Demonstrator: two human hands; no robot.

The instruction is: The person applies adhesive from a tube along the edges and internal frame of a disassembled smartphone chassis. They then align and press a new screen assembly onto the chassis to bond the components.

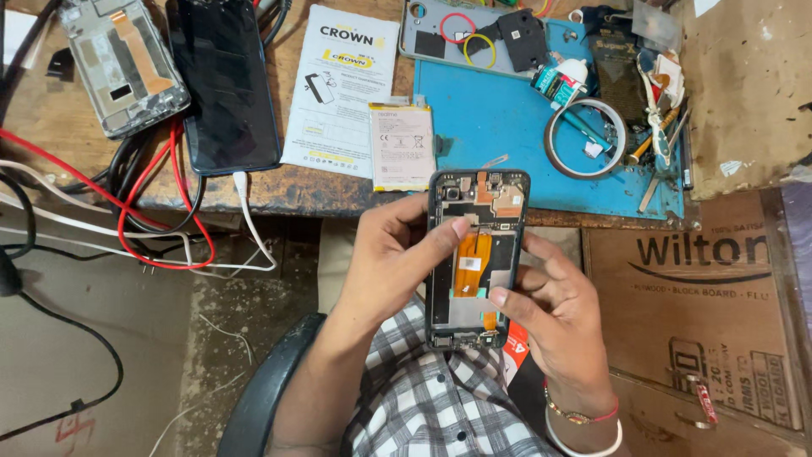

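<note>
Two hands on opened phone (476, 258), held upright over lap, just below tabletop (68, 127) edge. Left hand (397, 254) grips left side, thumb on upper board. Right hand (554, 317) holds right edge. Battery (402, 145), leaflet (338, 85), blue mat (499, 118) beyond.

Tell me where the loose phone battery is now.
The battery lies on the table edge, centre of the head view, overlapping a white leaflet, just above the opened phone.
</note>
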